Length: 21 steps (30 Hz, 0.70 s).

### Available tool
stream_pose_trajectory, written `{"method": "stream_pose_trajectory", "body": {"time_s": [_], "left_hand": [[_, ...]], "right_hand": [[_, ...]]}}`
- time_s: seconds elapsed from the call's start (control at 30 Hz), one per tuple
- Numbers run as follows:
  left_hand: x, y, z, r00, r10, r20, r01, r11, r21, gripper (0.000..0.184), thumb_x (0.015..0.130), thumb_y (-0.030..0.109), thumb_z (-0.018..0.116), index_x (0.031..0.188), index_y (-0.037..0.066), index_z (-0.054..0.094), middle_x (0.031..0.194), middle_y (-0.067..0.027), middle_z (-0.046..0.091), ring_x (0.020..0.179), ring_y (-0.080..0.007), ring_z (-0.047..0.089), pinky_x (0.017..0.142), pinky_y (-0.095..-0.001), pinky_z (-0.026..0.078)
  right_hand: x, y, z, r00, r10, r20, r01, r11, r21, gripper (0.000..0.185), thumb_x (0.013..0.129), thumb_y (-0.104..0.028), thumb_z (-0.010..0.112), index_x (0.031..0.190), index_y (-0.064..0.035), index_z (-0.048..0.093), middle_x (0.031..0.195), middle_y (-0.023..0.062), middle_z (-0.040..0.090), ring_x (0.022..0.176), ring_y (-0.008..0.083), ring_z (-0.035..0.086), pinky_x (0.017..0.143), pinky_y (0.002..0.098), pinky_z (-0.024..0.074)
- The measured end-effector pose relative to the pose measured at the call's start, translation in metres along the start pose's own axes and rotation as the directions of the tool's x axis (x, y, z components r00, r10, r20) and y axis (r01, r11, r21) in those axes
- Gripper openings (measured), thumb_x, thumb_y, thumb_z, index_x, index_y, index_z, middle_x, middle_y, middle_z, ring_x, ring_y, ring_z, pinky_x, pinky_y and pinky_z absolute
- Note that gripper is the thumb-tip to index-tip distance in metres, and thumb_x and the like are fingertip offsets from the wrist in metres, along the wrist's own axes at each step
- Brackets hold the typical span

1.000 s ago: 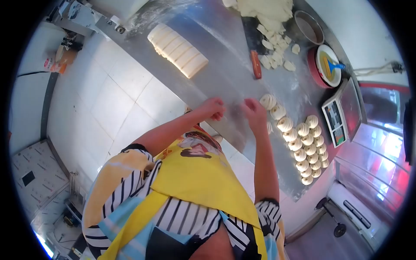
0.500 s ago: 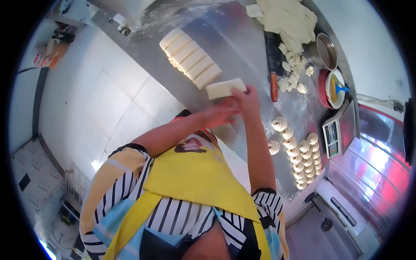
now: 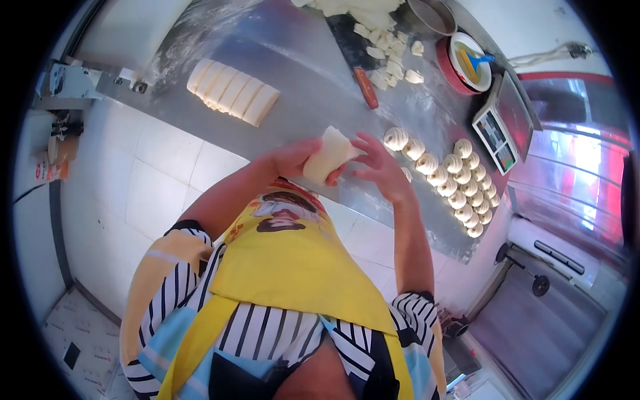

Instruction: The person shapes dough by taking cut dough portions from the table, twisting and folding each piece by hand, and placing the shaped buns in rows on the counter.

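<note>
A pale slab of dough [image 3: 328, 157] is held up over the table's front edge. My left hand [image 3: 298, 157] is wrapped round its left side and underside. On its right, my right hand [image 3: 380, 162] has its fingers curved against a pulled-out edge of the dough. A row of cut dough slabs [image 3: 233, 92] lies on the metal table to the left of the hands. Right of them stand rows of coiled dough pieces [image 3: 438, 176].
A knife with a red-brown handle [image 3: 365, 87] lies beyond the hands, by dough scraps [image 3: 393, 61]. At the right are a round pan [image 3: 433, 16], a bowl [image 3: 470, 63] with a blue brush [image 3: 481, 59], and a scale [image 3: 495, 139]. The metal table's [image 3: 300, 87] front edge runs under the hands.
One slab was picked up from the row by my right hand. It now rests in my left hand, raised and bent, with my right hand at its edge. The view has shifted.
</note>
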<state>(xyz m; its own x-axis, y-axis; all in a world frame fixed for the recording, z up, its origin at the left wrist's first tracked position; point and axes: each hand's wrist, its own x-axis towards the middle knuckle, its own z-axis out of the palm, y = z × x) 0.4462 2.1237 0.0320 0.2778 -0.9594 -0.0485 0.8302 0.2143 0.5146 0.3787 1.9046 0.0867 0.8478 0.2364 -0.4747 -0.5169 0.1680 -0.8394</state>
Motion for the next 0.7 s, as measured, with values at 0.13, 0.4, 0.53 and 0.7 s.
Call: {"method": "stream_pose_trajectory", "body": {"time_s": [0.13,0.4,0.53,0.7], "left_hand": [[-0.003,-0.008,0.012,0.987,-0.136,0.080,0.133,0.990,0.043,0.079,0.081,0.071,0.034,0.115,0.001,0.048,0.086,-0.0136,0.061,0.067,-0.0184,0.060,0.069,-0.0314,0.051],[-0.020,-0.002,0.029,0.975,-0.218,-0.039,0.220,0.941,0.256,0.074,0.086,0.067,0.031,0.113,0.000,0.048,0.084,-0.0151,0.062,0.060,-0.0180,0.061,0.058,-0.0290,0.051],[-0.022,-0.009,0.016,0.978,-0.206,-0.032,0.205,0.923,0.327,0.070,0.088,0.062,0.036,0.114,-0.001,0.047,0.083,-0.0153,0.062,0.065,-0.0192,0.062,0.061,-0.0291,0.052],[-0.018,-0.016,0.017,0.992,-0.121,0.040,0.111,0.976,0.188,0.074,0.084,0.067,0.040,0.108,-0.002,0.051,0.081,-0.0141,0.061,0.065,-0.0198,0.062,0.058,-0.0291,0.051]], "right_hand": [[0.001,-0.013,0.010,0.990,-0.021,0.141,0.055,0.969,-0.240,0.059,0.067,-0.006,0.074,0.122,-0.0089,0.053,0.107,0.0050,0.057,0.096,0.0163,0.055,0.082,0.0287,0.0453],[0.000,-0.009,0.004,0.980,-0.160,0.123,0.201,0.817,-0.541,0.034,0.072,-0.008,0.072,0.104,-0.0030,0.060,0.091,0.0023,0.058,0.087,0.0121,0.057,0.073,0.0273,0.0472],[-0.007,-0.022,0.011,0.976,0.050,0.210,0.040,0.914,-0.404,0.037,0.074,-0.006,0.070,0.109,-0.0026,0.057,0.095,0.0027,0.058,0.089,0.0120,0.057,0.076,0.0269,0.0474],[0.003,-0.003,0.014,0.970,-0.038,0.241,0.099,0.964,-0.247,0.038,0.073,-0.010,0.072,0.109,-0.0067,0.060,0.099,0.0010,0.057,0.087,0.0121,0.054,0.077,0.0257,0.0443]]}}
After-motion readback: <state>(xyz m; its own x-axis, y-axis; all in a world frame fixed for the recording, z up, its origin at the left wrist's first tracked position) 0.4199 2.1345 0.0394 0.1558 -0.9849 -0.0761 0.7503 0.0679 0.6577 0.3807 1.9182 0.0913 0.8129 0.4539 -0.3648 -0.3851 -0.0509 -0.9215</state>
